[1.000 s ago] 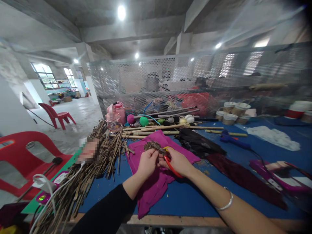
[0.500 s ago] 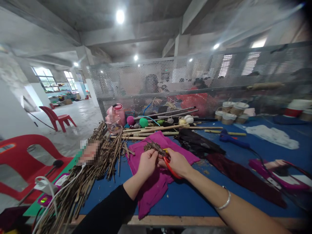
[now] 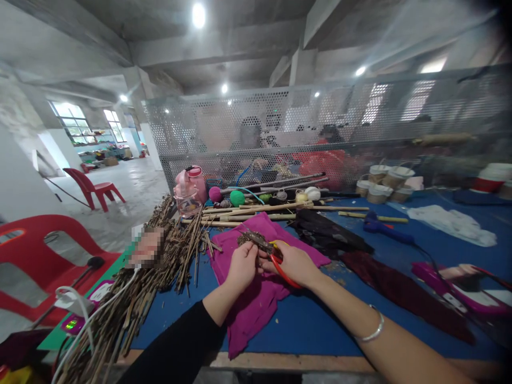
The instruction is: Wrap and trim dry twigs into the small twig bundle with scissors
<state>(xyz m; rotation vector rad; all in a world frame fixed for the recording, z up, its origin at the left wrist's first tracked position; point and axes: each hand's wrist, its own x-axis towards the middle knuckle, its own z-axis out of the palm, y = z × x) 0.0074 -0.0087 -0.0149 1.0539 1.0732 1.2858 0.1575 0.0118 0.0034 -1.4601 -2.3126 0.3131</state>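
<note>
— Concrete beams and ceiling lamps hang over a long blue-topped table, with a perforated metal screen at its far edge. What sits in front of the person?

— A magenta cloth lies spread on the blue top, and both hands work just above its far half. The left hand is curled closed around a small brown twig bundle, pinching it at its near end.

— And the other one?

— The right hand grips red-handled scissors, fingers closed through the loops; the blades point toward the bundle and meet it, though whether they are parted is too small to tell. A silver bangle rings that forearm.

— What lies around them?

— A heap of dry sticks covers the table's left side, just beside the cloth. Behind it stand a pink jug, some yarn balls and long bamboo poles. Dark fabric lies to the right of the cloth, a blue tool farther off, and white cups near the screen. Red plastic chairs stand on the left.
</note>
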